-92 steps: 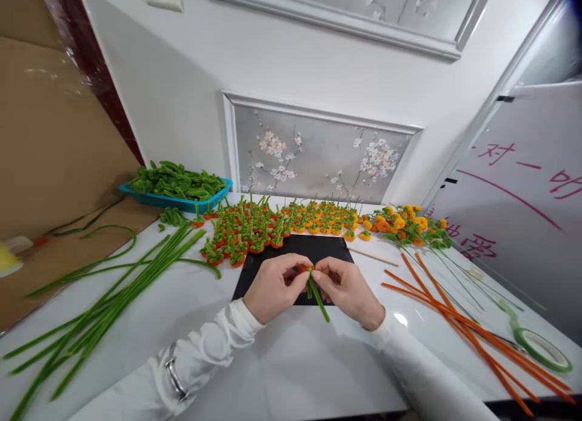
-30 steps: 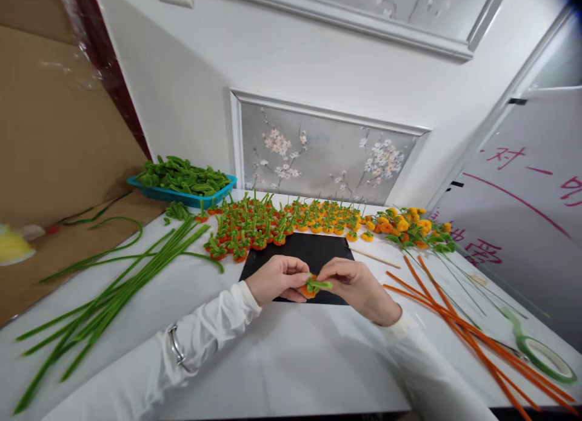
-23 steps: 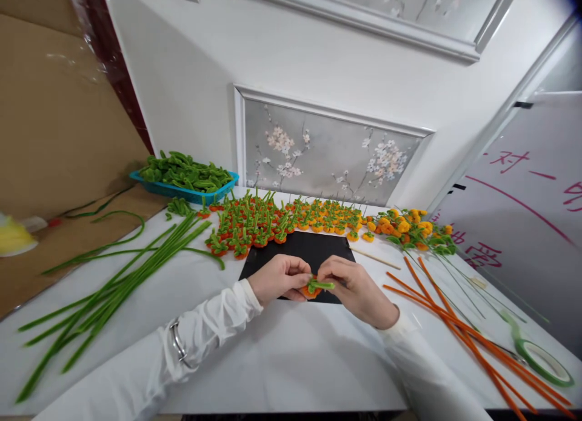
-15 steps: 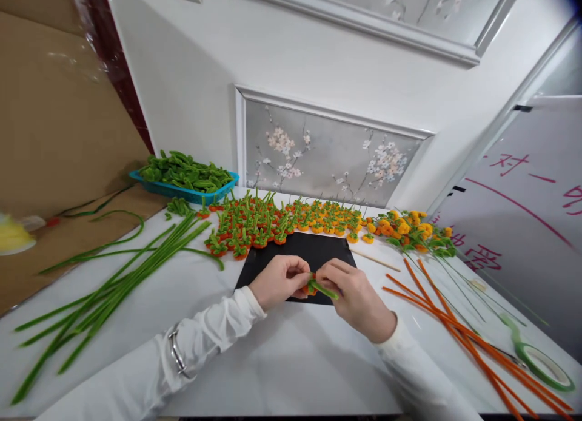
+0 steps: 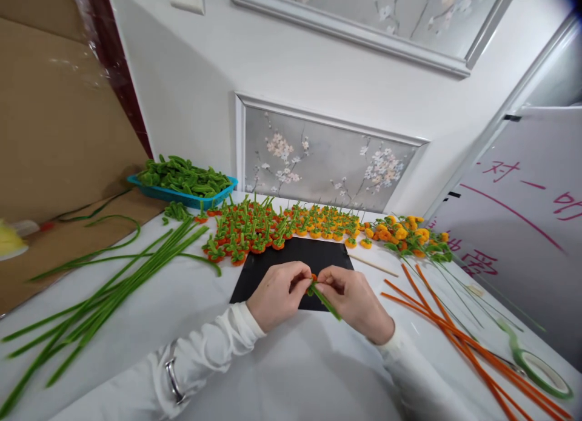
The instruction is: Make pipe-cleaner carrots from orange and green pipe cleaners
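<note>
Above the black mat (image 5: 291, 257), my left hand (image 5: 280, 292) pinches a small orange pipe-cleaner piece with green on it (image 5: 313, 279), mostly hidden by the fingers. My right hand (image 5: 357, 296) meets it from the other side, thumb and forefinger closed on a green pipe cleaner (image 5: 328, 303) whose free end slants down to the right. The fingertips of both hands almost touch. Just behind the mat stand rows of small orange pipe-cleaner shapes with green tops (image 5: 248, 230), and yellow-orange ones (image 5: 330, 221) continue to the right.
Long green pipe cleaners (image 5: 109, 287) lie at left, below a blue tray (image 5: 182, 196) heaped with green pieces. At right are orange pipe cleaners (image 5: 459, 330), a roll of green tape (image 5: 543, 372), a thin wooden stick (image 5: 373, 265) and a yellow-orange flower bunch (image 5: 404, 234).
The right fingers have come in closer to the left fingertips. The green pipe cleaner's free end now points more steeply downward. The camera view has shifted slightly.
</note>
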`<state>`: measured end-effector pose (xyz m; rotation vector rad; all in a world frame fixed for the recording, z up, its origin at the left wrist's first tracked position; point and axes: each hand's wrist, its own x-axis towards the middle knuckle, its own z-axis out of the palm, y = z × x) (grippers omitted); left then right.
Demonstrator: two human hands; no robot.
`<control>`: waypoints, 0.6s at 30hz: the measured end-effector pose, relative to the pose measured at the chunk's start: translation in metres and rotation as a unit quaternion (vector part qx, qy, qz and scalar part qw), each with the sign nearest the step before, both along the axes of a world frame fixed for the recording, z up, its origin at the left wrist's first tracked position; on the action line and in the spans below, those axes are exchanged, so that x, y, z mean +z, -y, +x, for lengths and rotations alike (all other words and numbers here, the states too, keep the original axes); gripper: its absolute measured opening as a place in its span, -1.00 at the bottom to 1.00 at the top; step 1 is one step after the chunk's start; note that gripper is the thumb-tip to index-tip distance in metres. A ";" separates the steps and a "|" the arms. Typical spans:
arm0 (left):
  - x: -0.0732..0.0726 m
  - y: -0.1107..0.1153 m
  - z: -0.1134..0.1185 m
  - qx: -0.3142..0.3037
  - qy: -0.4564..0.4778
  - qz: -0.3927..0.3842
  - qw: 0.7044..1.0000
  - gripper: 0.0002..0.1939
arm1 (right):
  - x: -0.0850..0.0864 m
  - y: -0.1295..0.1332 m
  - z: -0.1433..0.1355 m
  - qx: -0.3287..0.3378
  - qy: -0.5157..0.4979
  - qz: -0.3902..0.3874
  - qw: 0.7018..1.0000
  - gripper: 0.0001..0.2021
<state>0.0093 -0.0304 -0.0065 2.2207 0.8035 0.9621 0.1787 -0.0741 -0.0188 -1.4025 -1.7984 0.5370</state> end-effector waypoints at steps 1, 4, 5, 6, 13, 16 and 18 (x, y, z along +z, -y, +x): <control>0.000 0.000 0.000 -0.001 0.001 -0.001 1.000 -0.86 | 0.000 0.001 -0.002 -0.002 0.012 0.010 1.000 -0.89; 0.000 -0.003 0.001 -0.015 0.036 -0.108 0.993 -0.88 | 0.002 0.003 -0.007 0.004 0.051 0.065 0.997 -0.89; 0.000 -0.006 0.000 -0.025 0.052 -0.179 0.982 -0.86 | 0.002 0.004 -0.009 0.008 0.063 0.089 0.994 -0.89; 0.000 -0.008 0.000 -0.035 0.065 -0.252 0.965 -0.83 | 0.002 0.005 -0.011 0.011 0.075 0.114 0.991 -0.88; 0.002 -0.020 -0.008 -0.065 0.059 -0.513 0.854 -0.73 | 0.000 0.006 -0.012 0.056 0.225 0.307 0.923 -0.77; 0.001 -0.022 -0.011 -0.101 0.064 -0.544 0.830 -0.74 | 0.003 0.009 -0.008 0.092 0.293 0.374 0.875 -0.77; 0.001 -0.022 -0.011 -0.119 0.069 -0.549 0.824 -0.73 | 0.005 0.011 -0.004 0.126 0.317 0.395 0.853 -0.76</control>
